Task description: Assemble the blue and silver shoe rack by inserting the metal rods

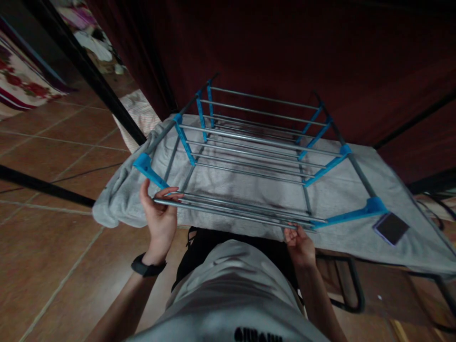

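Note:
A rack (263, 137) of grey metal tubes and blue plastic brackets lies across a grey towel-like cloth (228, 218). At its near side, my left hand (160, 221) grips a metal rod (221, 209) by its left end, close to a blue bracket (153, 171). My right hand (298, 242) has its fingers curled around the right part of the same rod, beside another blue bracket (351, 216). More rods run parallel just behind it; which of them are fixed to the brackets I cannot tell. A dark band circles my left wrist.
A dark phone-like slab with a purple edge (391, 229) lies on the cloth by the right bracket. Black metal frame bars (89, 76) rise at the left. A dark red curtain (270, 47) hangs behind. Below are floor tiles (53, 247) and a black metal chair-like frame (351, 285).

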A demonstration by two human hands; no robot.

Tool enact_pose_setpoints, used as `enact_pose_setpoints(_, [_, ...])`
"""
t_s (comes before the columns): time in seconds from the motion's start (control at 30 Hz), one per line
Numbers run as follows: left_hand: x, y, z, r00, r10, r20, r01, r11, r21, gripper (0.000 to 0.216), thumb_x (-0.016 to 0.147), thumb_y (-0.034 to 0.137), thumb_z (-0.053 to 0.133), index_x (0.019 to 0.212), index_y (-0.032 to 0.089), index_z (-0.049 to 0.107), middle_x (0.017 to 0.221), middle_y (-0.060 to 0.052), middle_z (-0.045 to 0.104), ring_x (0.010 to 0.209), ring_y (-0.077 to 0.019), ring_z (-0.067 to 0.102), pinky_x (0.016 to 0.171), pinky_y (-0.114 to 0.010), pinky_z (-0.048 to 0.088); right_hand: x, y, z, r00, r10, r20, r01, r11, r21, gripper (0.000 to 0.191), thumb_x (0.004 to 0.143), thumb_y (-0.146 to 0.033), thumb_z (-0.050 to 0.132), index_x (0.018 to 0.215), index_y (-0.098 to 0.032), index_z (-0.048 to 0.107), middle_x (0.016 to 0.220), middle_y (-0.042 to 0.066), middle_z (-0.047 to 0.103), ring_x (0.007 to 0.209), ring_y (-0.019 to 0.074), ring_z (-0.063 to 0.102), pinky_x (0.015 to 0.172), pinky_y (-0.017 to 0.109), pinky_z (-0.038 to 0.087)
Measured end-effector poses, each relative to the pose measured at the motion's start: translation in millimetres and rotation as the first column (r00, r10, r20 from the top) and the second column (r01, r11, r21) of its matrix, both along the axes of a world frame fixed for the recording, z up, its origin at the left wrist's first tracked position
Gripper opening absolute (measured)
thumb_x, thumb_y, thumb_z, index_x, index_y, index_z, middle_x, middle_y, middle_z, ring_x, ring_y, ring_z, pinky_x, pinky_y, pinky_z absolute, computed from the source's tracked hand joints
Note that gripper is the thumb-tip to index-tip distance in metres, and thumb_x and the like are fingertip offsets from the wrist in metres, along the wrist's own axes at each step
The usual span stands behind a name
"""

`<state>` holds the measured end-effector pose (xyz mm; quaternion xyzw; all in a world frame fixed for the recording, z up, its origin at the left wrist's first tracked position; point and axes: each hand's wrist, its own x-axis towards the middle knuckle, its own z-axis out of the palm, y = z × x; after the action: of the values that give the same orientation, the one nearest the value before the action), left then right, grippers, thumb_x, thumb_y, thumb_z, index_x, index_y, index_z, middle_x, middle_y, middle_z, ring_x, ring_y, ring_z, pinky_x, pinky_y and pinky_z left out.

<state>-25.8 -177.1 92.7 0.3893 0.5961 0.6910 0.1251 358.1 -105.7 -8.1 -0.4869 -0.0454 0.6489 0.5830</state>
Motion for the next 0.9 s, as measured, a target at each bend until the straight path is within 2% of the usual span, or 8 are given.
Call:
enact_pose_setpoints(0.1, [7, 2, 15.1, 0.996, -0.002, 0.084, -0.005, 0.997, 0.077, 0.075, 0.08, 0.02, 0.069, 0.141, 0.03, 0.026, 0.102, -0.001, 0.067, 0.076, -0.0123, 0.066, 0.081, -0.034, 0.054, -7, -3, 5.4, 1.0, 0.004, -0.029, -0.004, 1.0, 0.006, 0.017, 0.092, -0.016, 0.046, 0.086, -0.019, 0.062, 0.08, 0.0, 0.068, 0.075, 0.0088, 0.066, 0.073, 0.023, 0.06])
enact_pose_setpoints(0.23, [20, 3, 30.4, 0.989, -0.062, 0.135, 0.059, 0.998, 0.027, 0.057, 0.079, 0.019, 0.07, 0.131, 0.025, 0.046, 0.097, -0.001, 0.07, 0.09, -0.0161, 0.066, 0.088, -0.034, 0.051, -20, -5, 13.7, 0.998, 0.018, -0.067, -0.018, 1.0, 0.002, 0.016, 0.09, -0.013, 0.048, 0.084, -0.02, 0.062, 0.081, 0.0, 0.069, 0.075, 0.0089, 0.066, 0.074, 0.023, 0.06])
enact_pose_setpoints(0.4, [55, 6, 46.0, 0.915, -0.24, 0.323, 0.26, 0.966, -0.018, 0.05, 0.081, 0.024, 0.07, 0.127, 0.026, 0.053, 0.103, -0.002, 0.07, 0.102, -0.0173, 0.065, 0.101, -0.036, 0.044, -47, -7, 27.7, 0.983, 0.01, -0.182, -0.015, 1.0, -0.024, 0.013, 0.088, -0.012, 0.052, 0.081, -0.019, 0.062, 0.078, -0.001, 0.07, 0.074, 0.0092, 0.066, 0.077, 0.024, 0.058])
enact_pose_setpoints(0.53, [84, 12, 50.9, 0.875, -0.375, 0.306, 0.401, 0.916, -0.025, 0.039, 0.09, 0.035, 0.058, 0.126, 0.023, 0.054, 0.099, -0.005, 0.071, 0.099, -0.0208, 0.066, 0.101, -0.043, 0.044, -71, -13, 34.5, 0.969, 0.043, -0.244, -0.053, 0.998, -0.034, 0.009, 0.085, -0.012, 0.057, 0.082, -0.018, 0.063, 0.079, 0.002, 0.07, 0.078, 0.0121, 0.067, 0.079, 0.026, 0.058])
enact_pose_setpoints(0.63, [99, 20, 53.5, 0.834, -0.481, 0.271, 0.508, 0.861, -0.037, 0.04, 0.092, 0.039, 0.053, 0.13, 0.024, 0.05, 0.096, -0.006, 0.07, 0.095, -0.0228, 0.067, 0.094, -0.045, 0.048, -82, -20, 37.7, 0.948, 0.165, -0.273, -0.177, 0.984, -0.02, 0.007, 0.088, -0.02, 0.058, 0.083, -0.019, 0.063, 0.08, 0.003, 0.071, 0.076, 0.0114, 0.067, 0.077, 0.024, 0.057])
enact_pose_setpoints(0.7, [104, 27, 60.3, 0.826, -0.522, 0.214, 0.536, 0.844, -0.01, 0.04, 0.092, 0.038, 0.052, 0.13, 0.025, 0.049, 0.09, -0.004, 0.069, 0.089, -0.022, 0.067, 0.091, -0.045, 0.05, -85, -23, 41.0, 0.905, 0.322, -0.279, -0.347, 0.937, -0.044, 0.016, 0.092, -0.028, 0.054, 0.085, -0.017, 0.063, 0.081, 0.006, 0.072, 0.07, 0.0118, 0.067, 0.069, 0.024, 0.057])
enact_pose_setpoints(0.8, [107, 39, 82.8, 0.832, -0.542, 0.116, 0.534, 0.84, 0.1, 0.039, 0.092, 0.036, 0.052, 0.129, 0.027, 0.051, 0.076, -0.001, 0.065, 0.075, -0.02, 0.063, 0.081, -0.042, 0.051, -84, -25, 47.8, 0.793, 0.538, -0.286, -0.576, 0.815, -0.065, 0.023, 0.093, -0.033, 0.05, 0.088, -0.013, 0.061, 0.081, 0.01, 0.072, 0.062, 0.0129, 0.066, 0.055, 0.023, 0.053])
enact_pose_setpoints(0.9, [108, 46, 115.4, 0.863, -0.503, 0.051, 0.483, 0.851, 0.205, 0.036, 0.092, 0.033, 0.051, 0.128, 0.03, 0.055, 0.067, 0.001, 0.057, 0.064, -0.0179, 0.056, 0.069, -0.038, 0.049, -80, -24, 54.6, 0.728, 0.627, -0.279, -0.654, 0.756, -0.008, 0.02, 0.088, -0.032, 0.054, 0.087, -0.013, 0.06, 0.078, 0.009, 0.071, 0.06, 0.0122, 0.065, 0.052, 0.021, 0.05])
